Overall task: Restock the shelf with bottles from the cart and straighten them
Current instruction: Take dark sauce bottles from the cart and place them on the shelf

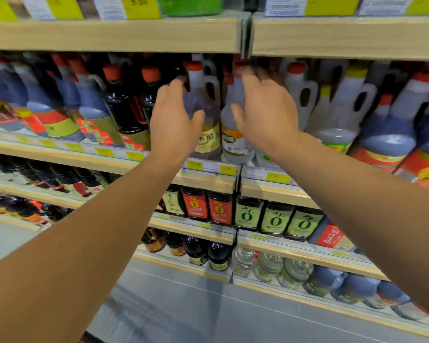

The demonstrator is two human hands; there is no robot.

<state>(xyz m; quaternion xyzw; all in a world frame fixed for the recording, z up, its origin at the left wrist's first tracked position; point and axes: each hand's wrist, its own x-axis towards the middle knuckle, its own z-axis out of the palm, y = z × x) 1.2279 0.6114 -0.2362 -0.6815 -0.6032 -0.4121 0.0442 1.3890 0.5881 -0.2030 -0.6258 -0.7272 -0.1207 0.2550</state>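
Two handled bottles, a dark one (203,115) and a clear one (235,134), stood touching at the shelf's (208,179) front edge. The left hand (174,120) cupped the dark bottle; the right hand (265,112), fingers spread, rested on the clear one.

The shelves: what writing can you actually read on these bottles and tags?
"0": big numeral on the red-label bottles and green-label bottles.
"米醋", roughly: brown bottle by the left hand.
Yellow price tags, other labels: too blurred.
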